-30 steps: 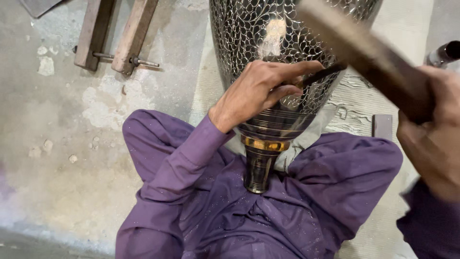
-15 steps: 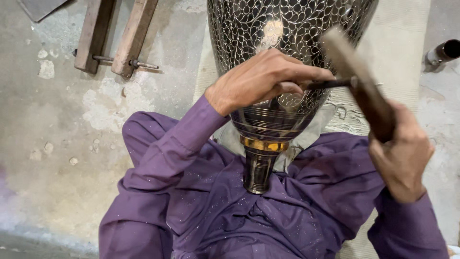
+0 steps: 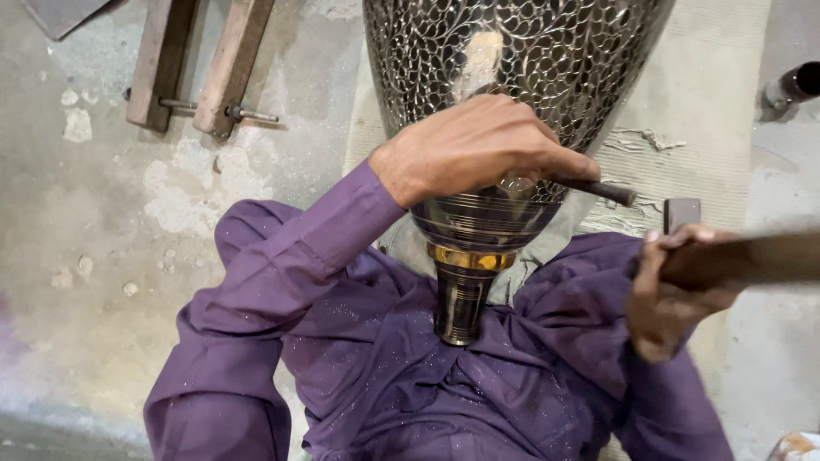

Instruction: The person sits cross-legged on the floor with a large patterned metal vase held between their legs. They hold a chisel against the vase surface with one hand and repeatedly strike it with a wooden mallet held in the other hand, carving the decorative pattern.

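A large dark metal vase (image 3: 530, 60) with fine engraved leaf patterns lies with its narrow neck resting in my purple-clothed lap. My left hand (image 3: 474, 149) presses on the vase's lower body and grips a thin dark chisel (image 3: 602, 189) whose end sticks out to the right. My right hand (image 3: 670, 290) holds the wooden handle of a hammer (image 3: 752, 260) low at the right, level and blurred, away from the chisel. A brass ring (image 3: 465, 258) circles the vase's neck.
Two wooden bars joined by a metal bolt (image 3: 201, 68) lie on the concrete floor at the upper left. A woven mat (image 3: 709, 111) lies under the vase. A small dark metal block (image 3: 682, 213) and a dark cylinder (image 3: 794, 85) sit at the right.
My right hand has swung the hammer from raised above the chisel down and out to the right. My left hand stayed on the vase with the chisel.
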A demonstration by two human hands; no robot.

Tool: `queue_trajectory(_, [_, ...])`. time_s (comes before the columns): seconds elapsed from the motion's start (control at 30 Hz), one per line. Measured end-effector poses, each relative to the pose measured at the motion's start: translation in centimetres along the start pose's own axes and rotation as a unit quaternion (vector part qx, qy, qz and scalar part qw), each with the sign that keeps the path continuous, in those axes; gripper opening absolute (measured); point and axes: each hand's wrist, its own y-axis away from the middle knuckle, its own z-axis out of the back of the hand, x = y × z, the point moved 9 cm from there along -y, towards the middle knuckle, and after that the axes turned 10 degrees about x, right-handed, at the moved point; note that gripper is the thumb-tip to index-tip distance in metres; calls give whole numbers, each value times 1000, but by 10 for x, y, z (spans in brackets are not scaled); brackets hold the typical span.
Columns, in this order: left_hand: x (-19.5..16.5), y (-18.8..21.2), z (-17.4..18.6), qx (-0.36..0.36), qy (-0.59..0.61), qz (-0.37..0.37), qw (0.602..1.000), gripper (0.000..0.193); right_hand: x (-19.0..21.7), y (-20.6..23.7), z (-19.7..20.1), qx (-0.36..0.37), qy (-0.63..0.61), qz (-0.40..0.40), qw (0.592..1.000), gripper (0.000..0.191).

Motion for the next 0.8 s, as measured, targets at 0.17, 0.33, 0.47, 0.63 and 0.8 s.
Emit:
queue_trajectory(0.17, [-3,7,2,-56,1,-1,998,43,6,2,-8,43,97,-29,994,37])
queue_trajectory(0.33, [4,19,0,-106,18,18,994,46,23,-25,-12,140,357,58,922,40])
queue_trajectory(0.47, [9,26,-2,-152,36,34,987,54,25,-45,4,108,90,9,990,43])
queue_trajectory(0.63, [12,35,-9,-196,97,65,974,54,63,-64,-3,163,375,129,903,47])
queue_trajectory(0.8, [13,56,-5,-291,107,78,947,52,58,-85,-9,251,128,21,959,42])
